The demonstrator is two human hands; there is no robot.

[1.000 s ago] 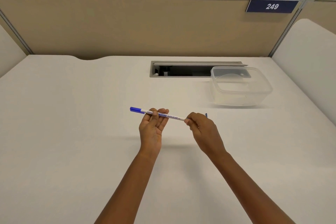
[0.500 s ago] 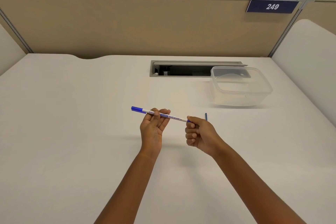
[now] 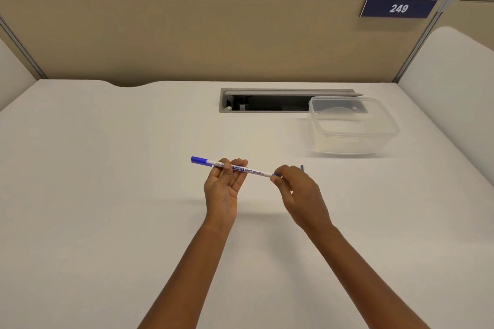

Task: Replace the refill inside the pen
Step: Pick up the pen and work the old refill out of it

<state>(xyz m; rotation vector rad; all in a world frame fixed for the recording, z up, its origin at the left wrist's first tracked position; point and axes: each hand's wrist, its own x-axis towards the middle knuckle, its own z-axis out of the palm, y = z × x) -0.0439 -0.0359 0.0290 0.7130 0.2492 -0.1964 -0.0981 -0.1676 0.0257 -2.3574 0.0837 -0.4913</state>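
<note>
- Pen — white barrel, blue cap at its 10 o'clock end, printed "WHITE BOARD"; held in the air above the desk, lying nearly level from 10 o'clock down to 4 o'clock.
- Left hand — palm up, fingers curled under the barrel near the cap end and thumb pressed on top; closed on the pen, acting as the steady hold.
- Right hand — fingertips pinched narrow on the pen's 4 o'clock end, where a short blue part shows; whether that part is an end plug or the refill itself cannot be told.
- Blue piece — small, thin, just past the right hand at its 12 o'clock; too small to identify, and whether it rests on the desk or is held cannot be told.
- Tub — clear plastic, open, at 2 o'clock from the hands, well apart; looks empty. It partly overlaps the cable slot at 12 o'clock.
- Step in hand, as judged — opening the tail end or seating a refill there; which of the two cannot be told.
- Next move calls for — a firm left-hand hold against turning, and a straight twist or pull along the barrel's axis by the right fingertips; a sideways bend could snap a thin refill.
</note>
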